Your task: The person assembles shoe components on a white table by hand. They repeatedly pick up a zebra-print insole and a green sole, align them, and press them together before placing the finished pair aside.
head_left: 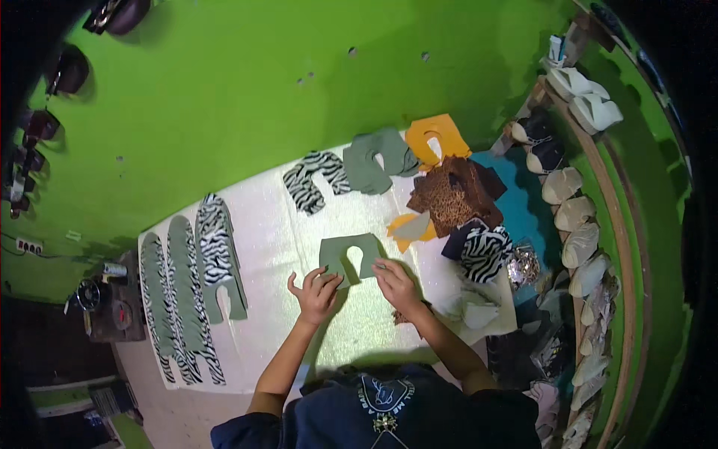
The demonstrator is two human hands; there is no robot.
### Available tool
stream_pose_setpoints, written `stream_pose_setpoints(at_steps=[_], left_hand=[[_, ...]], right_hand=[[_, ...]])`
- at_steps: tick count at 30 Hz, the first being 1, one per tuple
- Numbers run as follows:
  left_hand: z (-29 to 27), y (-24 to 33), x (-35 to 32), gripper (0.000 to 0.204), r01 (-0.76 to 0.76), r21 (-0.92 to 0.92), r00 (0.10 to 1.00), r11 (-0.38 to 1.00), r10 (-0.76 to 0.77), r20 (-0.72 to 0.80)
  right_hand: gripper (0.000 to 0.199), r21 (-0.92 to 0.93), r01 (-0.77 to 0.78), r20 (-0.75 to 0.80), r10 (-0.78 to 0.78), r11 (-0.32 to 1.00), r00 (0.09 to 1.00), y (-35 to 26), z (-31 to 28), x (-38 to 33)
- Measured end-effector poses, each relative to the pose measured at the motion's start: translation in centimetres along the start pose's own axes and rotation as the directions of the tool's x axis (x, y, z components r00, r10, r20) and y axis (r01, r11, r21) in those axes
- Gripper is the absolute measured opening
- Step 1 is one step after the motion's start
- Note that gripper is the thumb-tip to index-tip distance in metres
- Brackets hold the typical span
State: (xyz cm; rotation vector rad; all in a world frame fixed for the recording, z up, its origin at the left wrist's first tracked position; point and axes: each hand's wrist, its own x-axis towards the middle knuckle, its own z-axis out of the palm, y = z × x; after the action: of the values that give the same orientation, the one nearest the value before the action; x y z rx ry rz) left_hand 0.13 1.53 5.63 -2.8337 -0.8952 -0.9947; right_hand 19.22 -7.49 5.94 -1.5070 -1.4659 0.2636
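A green U-shaped cut piece (334, 249), like a shoe upper, is spread between my hands over the middle of the pale table, its opening toward me. My left hand (317, 296) has its fingertips on the lower left leg of the piece, with the thumb and an index finger standing partly apart. At the right leg, my right hand (396, 286) grips the edge, its fingers close together. Beyond lie a zebra-striped U-shaped piece (301, 190), a stack of green pieces (363, 170) and an orange-yellow piece (446, 135).
Overlapping rows of green and zebra pieces (217, 247) line the table's left side. Leopard-print brown pieces (449, 194), a zebra bundle (488, 251) and a clear plastic bag (479, 308) lie at right. Shoe forms (574, 212) fill a wooden rack (598, 157); a green wall (247, 90) stands behind.
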Motion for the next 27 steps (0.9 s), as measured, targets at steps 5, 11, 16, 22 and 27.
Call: stream_pose_setpoints(at_steps=[5,11,16,22,27], left_hand=[[0.0,1.9,-5.2,0.026,0.062,-0.105,0.99,0.993,-0.048,0.136],[0.5,2.5,-6.3,0.026,0.088,-0.149,0.985,0.985,-0.064,0.163],[0.3,2.3,-6.0,0.03,0.087,-0.178,0.974,0.98,-0.046,0.223],[-1.2,3.3,-3.9,0.035,0.026,-0.292,0.958,0.956,0.06,0.282],[2.8,5.3,-0.6,0.023,-0.141,-0.278,0.968,0.95,0.191,0.161]], right_hand=[[0.021,-0.114,0.023,0.148,-0.006,0.993,0.989,-1.0,0.7,-4.8],[0.023,-0.107,-0.037,0.138,0.052,0.994,0.989,-1.0,1.4,-7.5],[0.024,-0.276,-0.01,0.24,0.079,0.961,0.968,-1.7,1.0,-8.2],[0.023,-0.354,-0.046,0.221,0.131,0.934,0.966,-1.9,-0.2,-7.8],[0.019,-0.511,-0.085,0.065,0.137,0.855,0.988,0.1,-4.2,-6.1]])
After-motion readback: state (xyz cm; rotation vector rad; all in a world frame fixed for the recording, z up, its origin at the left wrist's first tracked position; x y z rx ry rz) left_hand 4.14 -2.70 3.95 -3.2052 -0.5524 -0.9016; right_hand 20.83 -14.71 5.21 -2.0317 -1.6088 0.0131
